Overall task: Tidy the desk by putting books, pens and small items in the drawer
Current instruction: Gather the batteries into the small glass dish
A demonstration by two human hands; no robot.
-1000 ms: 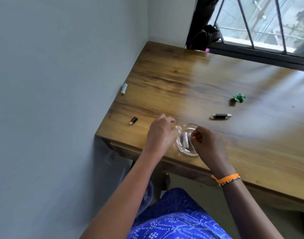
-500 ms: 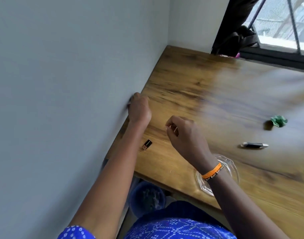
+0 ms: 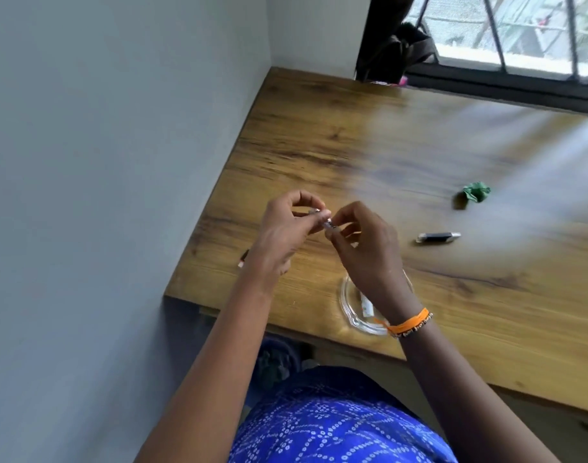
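Above the wooden desk (image 3: 369, 155), my left hand (image 3: 286, 232) pinches a small whitish cylinder (image 3: 316, 212) at its fingertips. My right hand (image 3: 369, 252) pinches another small piece (image 3: 329, 225) right against it; what that piece is I cannot tell. A clear glass dish (image 3: 347, 305) sits by the desk's front edge under my right wrist, with a small white cylinder (image 3: 366, 307) lying in it. On the desk lie a black and silver stick (image 3: 438, 236), a crumpled green scrap (image 3: 475, 192) and a small black item (image 3: 243, 259) half hidden behind my left wrist. No drawer is in view.
A grey wall (image 3: 102, 178) runs along the desk's left edge. A barred window (image 3: 519, 35) and a dark bundle of cloth (image 3: 396, 51) stand at the back. A blue bin (image 3: 276, 359) shows under the desk's front edge.
My left hand came back from the wall with the small cylinder that lay there. My right hand rose from the dish and both hands met above the desk.
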